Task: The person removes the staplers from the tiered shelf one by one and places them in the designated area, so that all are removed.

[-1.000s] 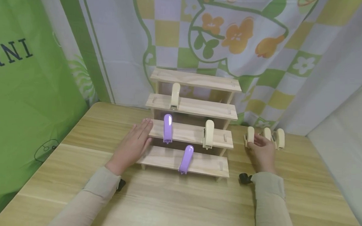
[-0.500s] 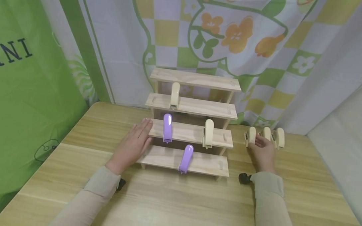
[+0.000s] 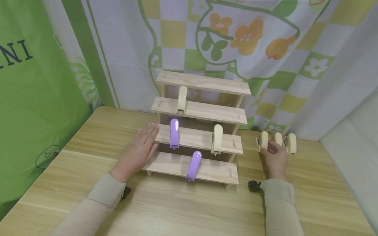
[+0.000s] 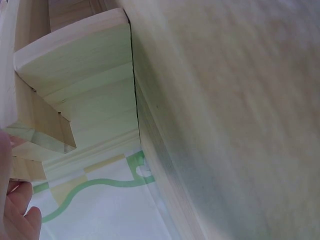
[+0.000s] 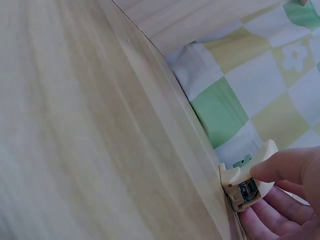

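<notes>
My right hand [image 3: 274, 159] pinches the leftmost of three cream staplers, thumb on its near side in the right wrist view. This cream stapler [image 5: 250, 182] stands on the table at the right. Close beside it are a middle cream stapler [image 3: 277, 137] and a right cream stapler [image 3: 292, 144]. At the left, my left hand [image 3: 137, 152] rests with straight fingers against the end of a wooden tiered shelf [image 3: 194, 137]. The shelf bears a purple stapler [image 3: 174, 133], a lower purple stapler [image 3: 194, 165], a cream stapler [image 3: 217, 139] and a higher cream stapler [image 3: 182, 99].
The wooden table [image 3: 185, 211] extends in front of the shelf and to both sides. Behind hangs a patterned curtain [image 3: 173, 34], with a green cloth [image 3: 27, 102] at the left. A white surface [image 3: 364, 113] borders the table's right side.
The leftmost cream stapler on the table has slid slightly to the right in my right hand, nearer the middle one. My left hand has stayed on the shelf.
</notes>
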Available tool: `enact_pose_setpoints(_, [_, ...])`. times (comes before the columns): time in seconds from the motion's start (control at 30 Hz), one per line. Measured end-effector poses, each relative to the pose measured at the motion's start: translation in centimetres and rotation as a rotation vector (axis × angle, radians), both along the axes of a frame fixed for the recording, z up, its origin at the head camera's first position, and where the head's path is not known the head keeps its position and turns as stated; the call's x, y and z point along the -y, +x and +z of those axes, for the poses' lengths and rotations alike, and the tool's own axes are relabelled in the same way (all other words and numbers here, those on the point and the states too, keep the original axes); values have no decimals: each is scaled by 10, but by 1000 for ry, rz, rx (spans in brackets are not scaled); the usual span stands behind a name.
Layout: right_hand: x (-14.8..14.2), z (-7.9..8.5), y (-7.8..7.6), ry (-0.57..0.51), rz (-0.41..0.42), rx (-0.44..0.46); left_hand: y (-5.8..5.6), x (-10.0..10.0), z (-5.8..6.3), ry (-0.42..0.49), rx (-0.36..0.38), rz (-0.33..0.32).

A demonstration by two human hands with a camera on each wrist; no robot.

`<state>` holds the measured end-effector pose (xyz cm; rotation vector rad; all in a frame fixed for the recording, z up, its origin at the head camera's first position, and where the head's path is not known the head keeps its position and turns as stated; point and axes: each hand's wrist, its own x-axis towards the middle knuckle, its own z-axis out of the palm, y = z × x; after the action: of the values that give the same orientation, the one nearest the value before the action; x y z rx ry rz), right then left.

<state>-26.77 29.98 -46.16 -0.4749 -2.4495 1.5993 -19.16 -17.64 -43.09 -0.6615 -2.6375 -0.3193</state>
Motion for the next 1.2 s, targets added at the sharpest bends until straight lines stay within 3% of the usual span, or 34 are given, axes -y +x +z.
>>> enact_pose_setpoints(0.4, [5,11,3,20,-64,-30,0,-1,1,-2,-2,-4])
enact_pose_setpoints(0.7, [17,36,10,144,-80,-159,1,-2,4,-5,13,-4])
enact_pose_setpoints(0.9, [34,56,18,98,-65,-216,0,0,1,-5,-2,-11])
enact_pose_setpoints(1.07, [50,70,24,42,-19,-311,0,0,0,-6,-14,-11])
enact_pose_setpoints(1.2, [63,79,30,58,22,-408,0,0,0,-3,-22,-13])
